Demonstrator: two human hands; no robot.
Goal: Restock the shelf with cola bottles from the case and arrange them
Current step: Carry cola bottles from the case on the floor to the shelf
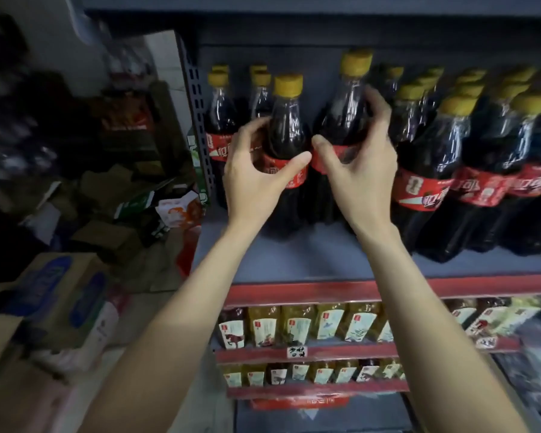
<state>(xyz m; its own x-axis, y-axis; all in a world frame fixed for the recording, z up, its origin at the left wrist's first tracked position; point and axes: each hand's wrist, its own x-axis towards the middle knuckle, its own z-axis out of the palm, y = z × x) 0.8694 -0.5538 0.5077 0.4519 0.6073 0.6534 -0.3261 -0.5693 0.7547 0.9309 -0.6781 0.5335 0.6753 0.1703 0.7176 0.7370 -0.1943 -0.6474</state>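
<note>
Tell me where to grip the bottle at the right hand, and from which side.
Grip the bottle at its narrow waist by the red label, coming from the front. It stands upright with neighbours close on both sides, so only the front is open. The right hand is already there.

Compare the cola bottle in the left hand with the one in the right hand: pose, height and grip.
The yellow-capped cola bottle in the left hand has its cap lower; the yellow-capped cola bottle in the right hand reaches higher and leans right. The left hand wraps the first at its red label; the right hand spans the second from label to shoulder. Both hold dark cola, have red labels and sit on the grey shelf.
</note>
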